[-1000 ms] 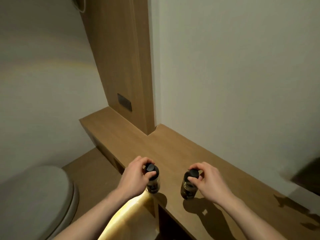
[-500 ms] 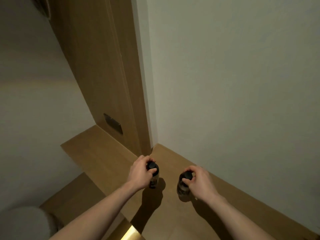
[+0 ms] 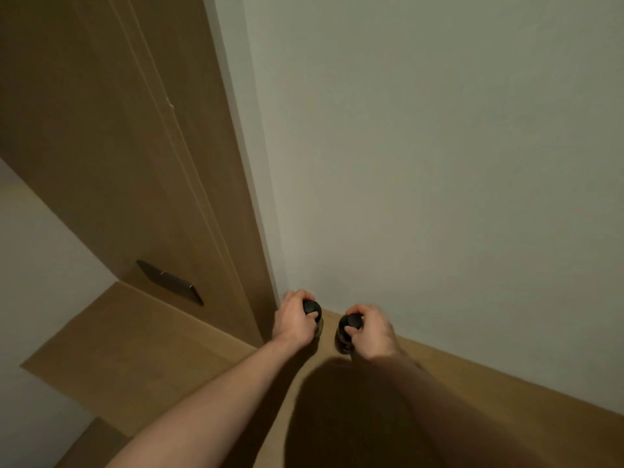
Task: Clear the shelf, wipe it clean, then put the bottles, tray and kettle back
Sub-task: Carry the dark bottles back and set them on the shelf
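Two small dark bottles with black caps stand upright on the wooden shelf [image 3: 472,393], close to its back corner by the wall. My left hand [image 3: 293,320] grips the left bottle [image 3: 312,307] around its cap and neck. My right hand [image 3: 373,329] grips the right bottle [image 3: 347,334] the same way. The bottles are a small gap apart. Most of the left bottle's body is hidden behind my fingers. No tray or kettle is in view.
A tall wooden panel [image 3: 135,163] rises left of the corner, with a dark rectangular plate [image 3: 170,282] low on it. A lower part of the shelf [image 3: 118,349] extends to the left. The pale wall [image 3: 439,163] backs the shelf.
Both hands have carried the bottles farther back along the shelf, from near its front edge into the corner by the wall. The view has moved forward and left with them.
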